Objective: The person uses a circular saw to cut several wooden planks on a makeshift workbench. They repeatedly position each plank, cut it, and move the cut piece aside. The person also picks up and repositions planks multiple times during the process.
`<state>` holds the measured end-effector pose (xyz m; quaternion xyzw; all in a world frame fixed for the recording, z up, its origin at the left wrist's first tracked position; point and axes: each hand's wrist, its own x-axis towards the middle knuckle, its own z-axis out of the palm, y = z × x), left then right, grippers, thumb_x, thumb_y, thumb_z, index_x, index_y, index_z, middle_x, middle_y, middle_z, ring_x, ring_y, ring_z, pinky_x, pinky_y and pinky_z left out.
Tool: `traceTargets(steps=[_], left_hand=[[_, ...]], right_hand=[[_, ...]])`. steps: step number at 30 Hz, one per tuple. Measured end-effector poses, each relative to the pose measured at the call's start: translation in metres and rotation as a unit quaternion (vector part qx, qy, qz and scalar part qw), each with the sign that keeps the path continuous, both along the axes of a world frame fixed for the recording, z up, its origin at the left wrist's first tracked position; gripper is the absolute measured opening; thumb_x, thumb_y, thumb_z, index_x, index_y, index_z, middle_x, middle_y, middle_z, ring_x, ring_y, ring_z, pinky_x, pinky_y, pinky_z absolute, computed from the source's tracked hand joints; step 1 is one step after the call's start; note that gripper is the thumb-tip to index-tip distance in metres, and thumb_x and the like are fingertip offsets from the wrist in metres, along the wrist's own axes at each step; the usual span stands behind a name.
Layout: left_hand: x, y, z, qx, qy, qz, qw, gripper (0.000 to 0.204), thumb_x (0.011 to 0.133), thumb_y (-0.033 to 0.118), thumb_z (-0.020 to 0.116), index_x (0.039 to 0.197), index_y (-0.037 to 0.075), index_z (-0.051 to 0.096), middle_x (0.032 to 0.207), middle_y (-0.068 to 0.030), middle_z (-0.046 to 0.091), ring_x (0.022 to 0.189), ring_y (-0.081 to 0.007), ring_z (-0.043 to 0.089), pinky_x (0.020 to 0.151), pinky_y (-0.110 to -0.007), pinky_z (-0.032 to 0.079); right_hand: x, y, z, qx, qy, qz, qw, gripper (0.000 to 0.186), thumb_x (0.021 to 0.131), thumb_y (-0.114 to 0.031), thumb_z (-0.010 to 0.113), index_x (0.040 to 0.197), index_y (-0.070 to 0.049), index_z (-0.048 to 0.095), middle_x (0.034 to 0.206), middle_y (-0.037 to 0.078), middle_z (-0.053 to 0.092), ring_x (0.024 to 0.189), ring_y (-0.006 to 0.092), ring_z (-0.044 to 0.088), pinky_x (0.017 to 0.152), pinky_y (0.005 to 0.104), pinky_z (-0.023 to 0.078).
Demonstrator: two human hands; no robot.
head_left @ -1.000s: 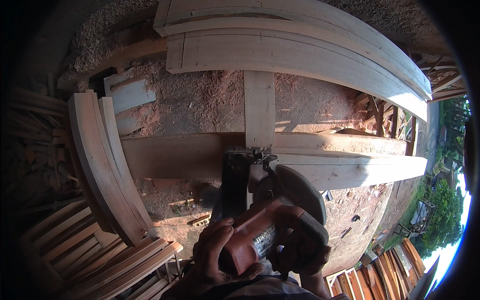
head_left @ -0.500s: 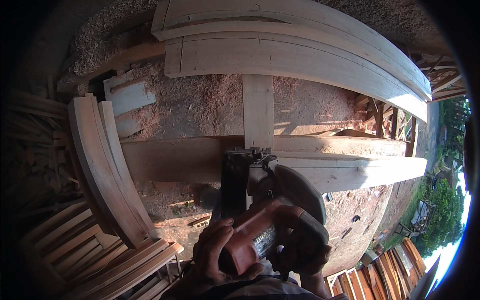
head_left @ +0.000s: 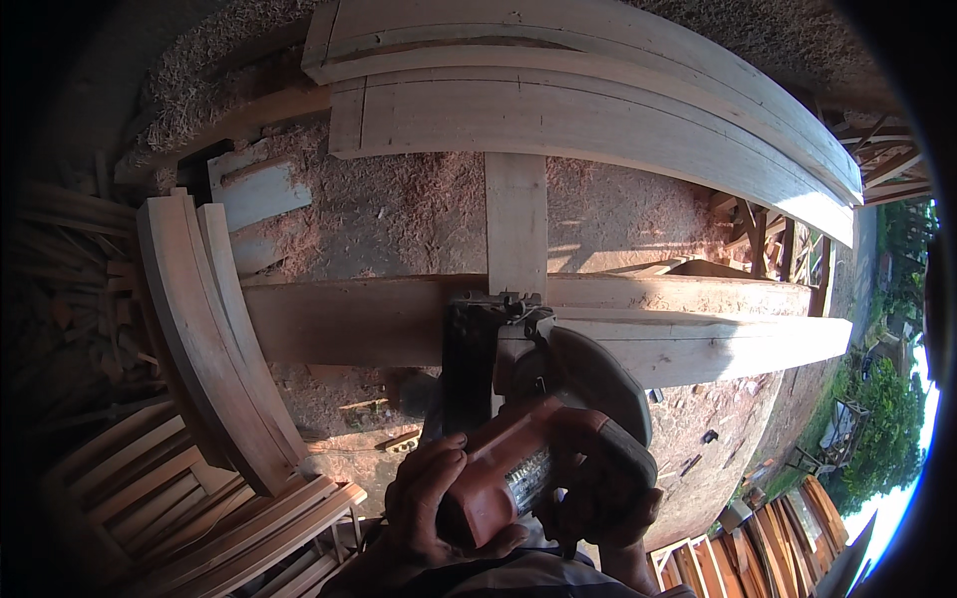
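A circular saw [head_left: 523, 439] with a red motor housing, a dark blade guard and a black base plate rests at the end of a pale timber [head_left: 658, 351] that runs off to the right. My left hand [head_left: 429, 493] wraps round the rear end of the red housing. Around the dark rear handle my right hand [head_left: 613, 508] is closed, its fingers partly in shadow. Behind the saw, a wide beam [head_left: 349, 317] stretches to the left. The blade and its contact with the wood are hidden under the guard and base plate.
Two long marked planks [head_left: 558, 115] span the far side, and a narrow board [head_left: 516, 214] runs from them towards the saw. Thick curved timbers [head_left: 204, 319] stand at left. Stacked lumber [head_left: 259, 533] lies near left, more boards [head_left: 768, 543] near right. Shavings [head_left: 419, 214] cover the ground.
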<state>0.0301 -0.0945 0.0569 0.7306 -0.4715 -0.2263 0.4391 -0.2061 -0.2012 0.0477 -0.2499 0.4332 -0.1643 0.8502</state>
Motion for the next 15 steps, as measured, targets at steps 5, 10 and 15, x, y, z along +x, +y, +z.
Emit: traceTargets(steps=[5, 10, 15], left_hand=[[0.002, -0.003, 0.002, 0.0, -0.001, -0.006, 1.0, 0.098, 0.077, 0.058, 0.086, 0.138, -0.005, 0.043, 0.129, -0.0251, 0.054, 0.117, -0.0367, 0.06, 0.097, -0.047, 0.056], [0.004, -0.006, -0.001, -0.007, -0.007, -0.003, 1.0, 0.097, 0.077, 0.058, 0.085, 0.137, -0.005, 0.044, 0.128, -0.0246, 0.055, 0.115, -0.0367, 0.061, 0.095, -0.047, 0.057], [0.005, -0.01, 0.001, -0.004, -0.006, 0.002, 1.0, 0.097, 0.077, 0.059, 0.085, 0.137, -0.005, 0.044, 0.127, -0.0242, 0.056, 0.116, -0.0367, 0.061, 0.095, -0.046, 0.057]], right_hand=[[0.001, -0.004, -0.002, -0.006, -0.004, -0.004, 1.0, 0.123, 0.081, -0.094, 0.044, 0.148, 0.009, 0.041, 0.092, 0.008, 0.062, 0.064, 0.0136, 0.058, 0.053, 0.0278, 0.045], [0.004, -0.007, -0.001, -0.019, 0.02, 0.007, 1.0, 0.123, 0.082, -0.095, 0.039, 0.148, 0.009, 0.042, 0.099, 0.008, 0.062, 0.072, 0.0138, 0.059, 0.058, 0.029, 0.047], [0.005, -0.01, 0.002, -0.035, 0.034, 0.014, 0.999, 0.123, 0.083, -0.095, 0.033, 0.149, 0.008, 0.043, 0.106, 0.008, 0.062, 0.079, 0.014, 0.06, 0.064, 0.0302, 0.048]])
